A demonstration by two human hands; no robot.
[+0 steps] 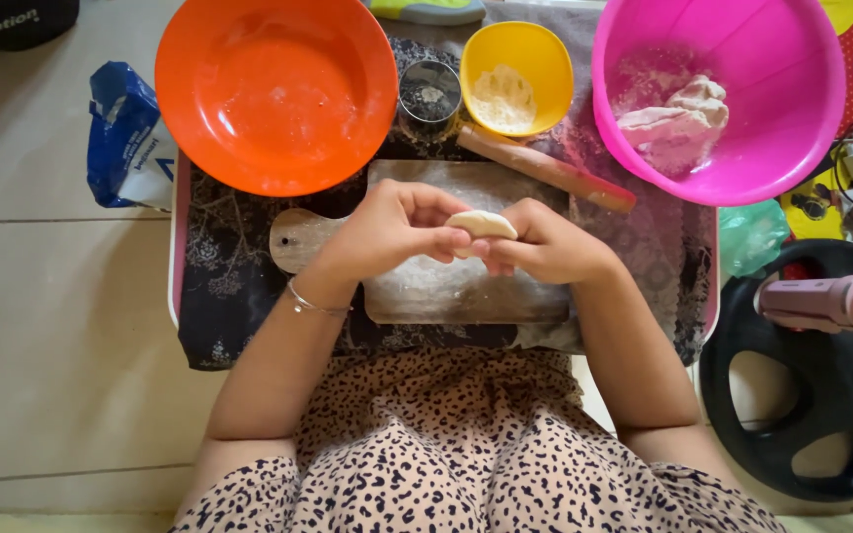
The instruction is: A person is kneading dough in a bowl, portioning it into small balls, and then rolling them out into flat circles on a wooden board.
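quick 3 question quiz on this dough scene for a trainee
1. True or false: both hands pinch the folded dough piece.
2. Which bowl holds the dough lump? A orange B yellow C pink
3. What lies between the yellow bowl and the wooden board?

Key:
1. True: left hand and right hand both grip it.
2. C, the pink bowl.
3. The rolling pin.

Home setting, cooking done on tiled floor (61, 326): low counter (176, 257) with patterned cloth (224, 286), wooden board (466, 291), rolling pin (545, 168), plastic bowls, flour bag (125, 138).
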